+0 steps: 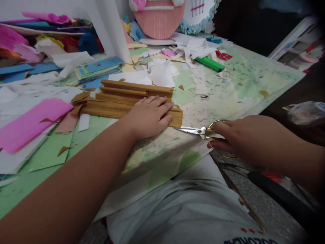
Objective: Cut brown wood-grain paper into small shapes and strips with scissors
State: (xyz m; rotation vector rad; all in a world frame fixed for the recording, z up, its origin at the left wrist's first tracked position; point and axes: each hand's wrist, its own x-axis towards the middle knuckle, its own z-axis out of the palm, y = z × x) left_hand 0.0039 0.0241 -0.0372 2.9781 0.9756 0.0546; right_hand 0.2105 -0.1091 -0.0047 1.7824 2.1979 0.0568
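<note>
Brown crepe paper [106,105] lies on the table in a folded strip, with rolled edges along its far side. My left hand [149,117] presses flat on its right part, fingers spread. In my right hand [243,135] is a pair of scissors [200,130] with gold handles, gripped by the finger loops. The silver blades point left, and their tips touch or lie just under the near right corner of the brown paper. Whether the blades are fully closed is hard to tell.
A pink paper strip [33,125] and green sheets [50,149] lie at left. Stacked coloured cards [99,69], white scraps [162,71] and a green wrapped piece [209,63] are farther back. A round pink craft piece [159,20] stands behind. The table's near edge runs below my hands.
</note>
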